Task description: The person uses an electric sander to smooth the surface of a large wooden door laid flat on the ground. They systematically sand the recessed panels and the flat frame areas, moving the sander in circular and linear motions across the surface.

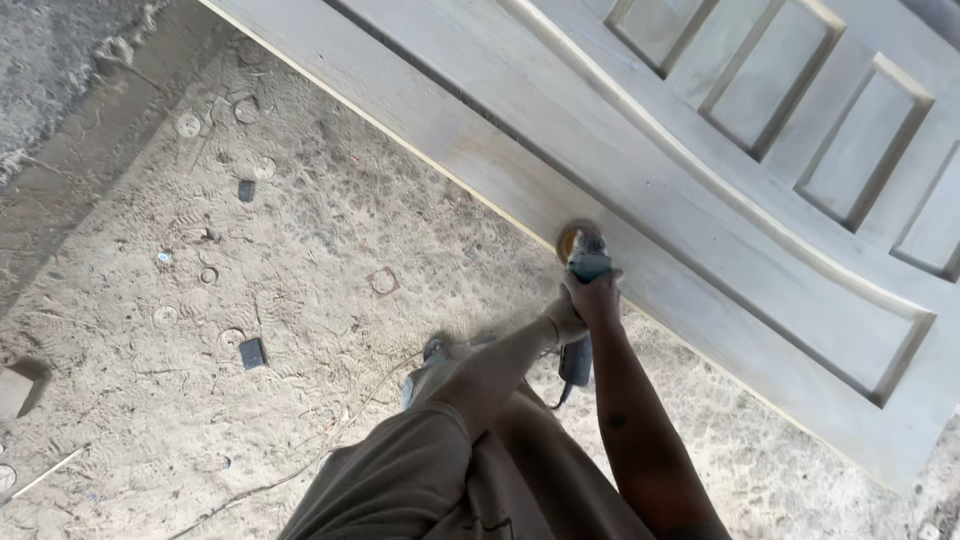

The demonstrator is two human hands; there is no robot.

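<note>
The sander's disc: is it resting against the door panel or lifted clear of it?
Against it. The disc sits at the door panel edge, with both hands, right and left, on the sander.

door (640, 190): pale matt wood | floor (300, 300): rough dusty | grinder (585, 265): teal plastic

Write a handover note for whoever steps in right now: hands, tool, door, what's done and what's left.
Right hand: clamped on the angle grinder near its head, disc against the edge of the grey panelled door.
Left hand: on the grinder's rear body, by the cord.
Done: cannot tell how much of the edge is worked.
Left: not readable from this view.
Dusty floor is littered with spent discs.
</note>
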